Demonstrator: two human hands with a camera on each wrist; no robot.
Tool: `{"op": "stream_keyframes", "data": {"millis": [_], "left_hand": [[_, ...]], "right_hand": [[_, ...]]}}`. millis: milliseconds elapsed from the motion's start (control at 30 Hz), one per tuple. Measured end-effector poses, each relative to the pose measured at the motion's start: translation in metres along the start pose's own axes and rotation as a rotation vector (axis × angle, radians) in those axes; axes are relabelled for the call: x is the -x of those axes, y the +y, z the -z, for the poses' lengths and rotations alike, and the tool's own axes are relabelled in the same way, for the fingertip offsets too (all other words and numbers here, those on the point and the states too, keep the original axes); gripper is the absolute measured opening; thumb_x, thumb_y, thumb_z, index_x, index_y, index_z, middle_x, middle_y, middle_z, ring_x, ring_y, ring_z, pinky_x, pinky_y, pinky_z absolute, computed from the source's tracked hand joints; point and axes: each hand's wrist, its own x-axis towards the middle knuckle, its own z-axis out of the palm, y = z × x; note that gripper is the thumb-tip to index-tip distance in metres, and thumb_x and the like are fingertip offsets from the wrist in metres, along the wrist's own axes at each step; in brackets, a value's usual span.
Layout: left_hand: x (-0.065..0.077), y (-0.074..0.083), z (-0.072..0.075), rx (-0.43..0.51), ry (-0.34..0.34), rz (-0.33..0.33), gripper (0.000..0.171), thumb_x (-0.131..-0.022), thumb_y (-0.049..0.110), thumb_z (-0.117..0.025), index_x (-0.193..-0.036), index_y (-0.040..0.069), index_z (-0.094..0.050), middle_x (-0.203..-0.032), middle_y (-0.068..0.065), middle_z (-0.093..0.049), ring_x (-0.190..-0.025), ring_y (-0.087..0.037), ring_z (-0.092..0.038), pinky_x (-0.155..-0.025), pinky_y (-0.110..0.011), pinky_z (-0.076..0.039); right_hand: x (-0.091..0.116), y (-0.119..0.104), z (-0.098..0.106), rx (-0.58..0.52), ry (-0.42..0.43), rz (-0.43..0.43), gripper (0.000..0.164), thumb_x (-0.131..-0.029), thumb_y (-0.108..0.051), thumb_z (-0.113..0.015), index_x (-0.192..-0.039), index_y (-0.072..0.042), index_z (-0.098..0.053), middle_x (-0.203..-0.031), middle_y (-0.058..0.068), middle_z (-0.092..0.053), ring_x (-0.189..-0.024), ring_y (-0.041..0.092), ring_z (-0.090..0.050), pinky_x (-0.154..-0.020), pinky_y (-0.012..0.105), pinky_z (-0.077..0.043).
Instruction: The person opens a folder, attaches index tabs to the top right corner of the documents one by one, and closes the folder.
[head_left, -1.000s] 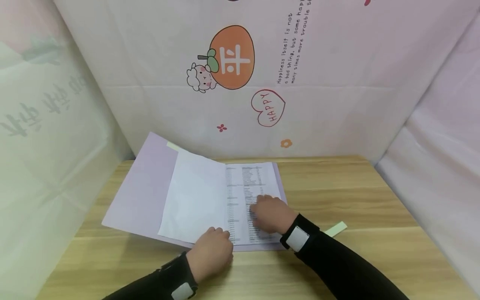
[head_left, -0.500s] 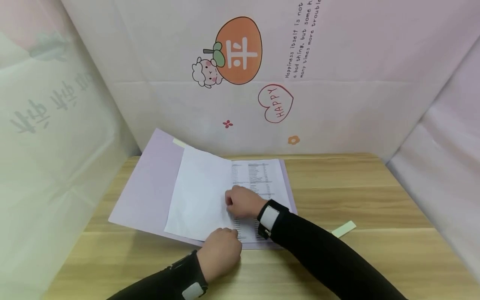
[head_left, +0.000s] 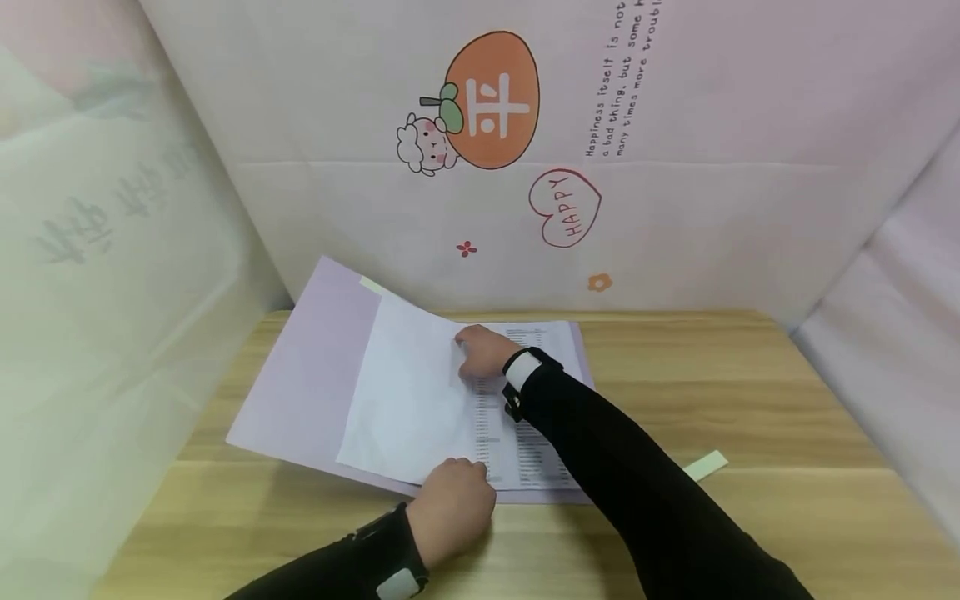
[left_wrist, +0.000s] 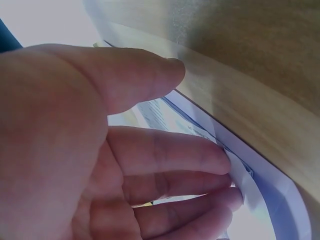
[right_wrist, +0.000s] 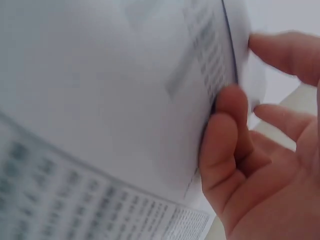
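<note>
A lilac folder [head_left: 300, 375] lies unfolded on the wood-grained table [head_left: 750, 383], its left cover tilted up off the surface, with a blank white page [head_left: 397, 383] leaning over it and a printed sheet [head_left: 536, 458] flat on the right-hand side. The left hand [head_left: 453, 504] is at the near end of the fold, its fingers nearly straight and the thumb apart from them, fingertips against the near edge of the papers; how firmly they press I cannot tell. The right hand [head_left: 483, 350] reaches over the printed sheet to the far end of the fold, thumb and forefinger spread with their tips against the paper, the other fingers bent, nothing pinched between them. A pale green strip [head_left: 707, 465] lies on the table to the right, partly hidden by the black right sleeve [head_left: 637, 475]. Behind the table hangs a pale cloth [head_left: 337, 208] printed with an orange fruit [head_left: 491, 100] and a red heart outline reading HAPPY
</note>
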Motion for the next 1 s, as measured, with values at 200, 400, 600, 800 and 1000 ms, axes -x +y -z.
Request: {"op": "stream_keyframes", "data": {"millis": [200, 400, 600, 800, 1000], "left_hand": [[-0.003, 0.002, 0.003, 0.002, -0.011, -0.003, 0.018, -0.086, 0.023, -0.071, -0.072, 0.013, -0.073, -0.07, 0.001, -0.056, -0.063, -0.013, -0.049, -0.063, -0.028, -0.045], [0.0, 0.004, 0.003, 0.009, -0.011, -0.006, 0.027, -0.088, 0.026, -0.07, -0.064, 0.013, -0.068, -0.066, 0.001, -0.055, -0.062, -0.012, -0.049, -0.063, -0.028, -0.045], [0.003, 0.006, 0.0, 0.114, -0.02, 0.006, 0.029, -0.085, 0.035, -0.071, -0.069, 0.012, -0.067, -0.059, 0.0, -0.053, -0.064, -0.016, -0.052, -0.069, -0.033, -0.047], [0.006, 0.008, 0.0, 0.115, -0.013, -0.003, 0.037, -0.084, 0.041, -0.071, -0.097, 0.006, -0.071, -0.078, -0.013, -0.065, -0.079, -0.026, -0.061, -0.074, -0.039, -0.05], [0.008, 0.011, 0.003, 0.124, -0.024, -0.014, 0.036, -0.085, 0.039, -0.071, -0.073, 0.004, -0.072, -0.091, -0.011, -0.071, -0.091, -0.026, -0.061, -0.084, -0.038, -0.048]], "right_hand": [[-0.003, 0.012, 0.006, -0.023, -0.058, -0.022, 0.082, -0.084, -0.033, -0.075, -0.154, -0.014, -0.038, -0.163, 0.01, -0.02, -0.148, 0.024, -0.018, -0.116, 0.038, -0.02], [0.021, 0.007, -0.005, 0.078, -0.061, 0.008, 0.077, -0.089, -0.041, -0.071, -0.153, -0.012, -0.041, -0.162, 0.006, -0.025, -0.148, 0.02, -0.02, -0.116, 0.036, -0.02], [0.073, -0.016, -0.023, 0.207, -0.058, 0.095, 0.077, -0.094, -0.042, -0.063, -0.154, -0.005, -0.034, -0.162, 0.009, -0.023, -0.143, 0.023, -0.032, -0.113, 0.035, -0.027], [0.12, -0.032, -0.036, 0.279, -0.091, 0.203, 0.079, -0.095, -0.041, -0.063, -0.154, 0.0, -0.031, -0.161, 0.02, -0.021, -0.115, 0.023, -0.06, -0.093, 0.031, -0.049], [0.155, -0.046, -0.036, 0.304, -0.166, 0.322, 0.057, -0.098, -0.027, -0.059, -0.145, 0.001, -0.045, -0.156, 0.025, -0.029, -0.111, 0.02, -0.061, -0.079, 0.027, -0.053]]}}
